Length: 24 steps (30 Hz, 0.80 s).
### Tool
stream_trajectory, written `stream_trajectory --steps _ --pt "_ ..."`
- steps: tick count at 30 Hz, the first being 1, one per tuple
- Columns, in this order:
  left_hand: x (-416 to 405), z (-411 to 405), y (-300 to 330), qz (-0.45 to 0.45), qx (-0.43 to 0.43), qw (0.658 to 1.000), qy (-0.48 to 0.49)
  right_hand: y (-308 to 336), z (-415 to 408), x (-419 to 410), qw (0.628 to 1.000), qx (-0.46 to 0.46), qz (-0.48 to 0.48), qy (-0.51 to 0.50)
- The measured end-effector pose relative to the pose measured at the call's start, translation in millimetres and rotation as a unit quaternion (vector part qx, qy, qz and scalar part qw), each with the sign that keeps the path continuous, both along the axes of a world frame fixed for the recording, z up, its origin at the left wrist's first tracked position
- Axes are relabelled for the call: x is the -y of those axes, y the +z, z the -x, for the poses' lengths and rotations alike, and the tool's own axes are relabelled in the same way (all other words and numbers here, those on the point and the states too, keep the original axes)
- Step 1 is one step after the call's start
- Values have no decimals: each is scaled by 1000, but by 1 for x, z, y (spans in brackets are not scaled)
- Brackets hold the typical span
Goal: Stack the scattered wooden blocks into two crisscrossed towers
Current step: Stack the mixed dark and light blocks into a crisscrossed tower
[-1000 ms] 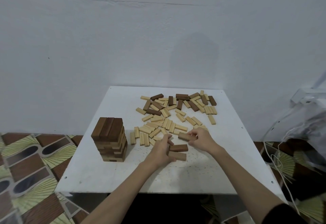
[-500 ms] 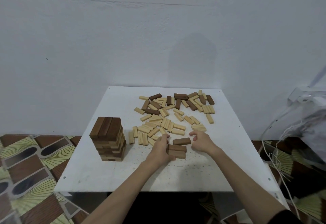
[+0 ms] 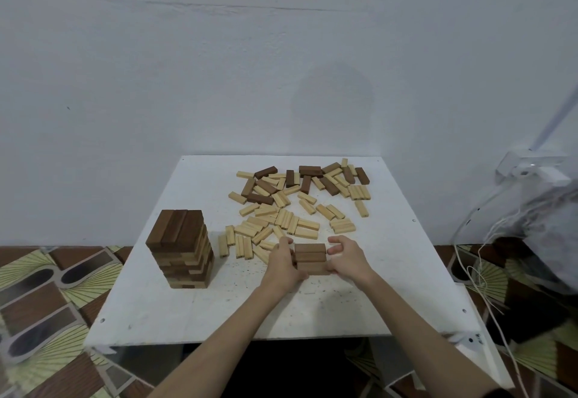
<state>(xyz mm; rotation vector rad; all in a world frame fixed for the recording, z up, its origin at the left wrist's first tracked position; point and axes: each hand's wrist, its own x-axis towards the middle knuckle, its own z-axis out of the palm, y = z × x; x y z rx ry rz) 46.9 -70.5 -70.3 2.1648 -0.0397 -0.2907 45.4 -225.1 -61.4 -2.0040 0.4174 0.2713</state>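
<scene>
A row of three dark blocks (image 3: 310,259) is laid side by side on the white bench (image 3: 406,272), a little in from the middle of its near edge, each block running left to right. The row is bracketed by both hands. The left hand (image 3: 283,267) is set against the left ends of the blocks, its fingers curled round that side and the thumb raised at the far corner. The right hand (image 3: 348,258) is set against the right ends; its lower fingers are pressed to the nearest block, while the upper fingers are bent and held just off the far block. Each grip is thus closed on the row from its own side, with the blocks lying between the two palms.

A finished tower (image 3: 181,250) of crisscrossed dark and pale layers is seen standing upright toward the left edge, well apart from the hands. The loose blocks (image 3: 297,203), mostly pale with dark ones among them, are spread flat from the far edge down to just beyond the fingertips.
</scene>
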Motion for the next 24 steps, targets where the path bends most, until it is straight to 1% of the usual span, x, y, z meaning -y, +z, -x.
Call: stream_trajectory --steps 5,10,16,24 --pt "0 -2 1 18 -16 1000 13 -7 3 -1 998 34 -8 -44" --pt "1 -2 1 32 -37 998 33 -11 3 -3 996 49 -8 -78" --pt "-1 -3 1 38 -36 998 46 -15 3 -5 991 66 -16 -112" --pt "-2 -3 0 49 -39 996 62 -18 4 -6 988 76 -29 -129"
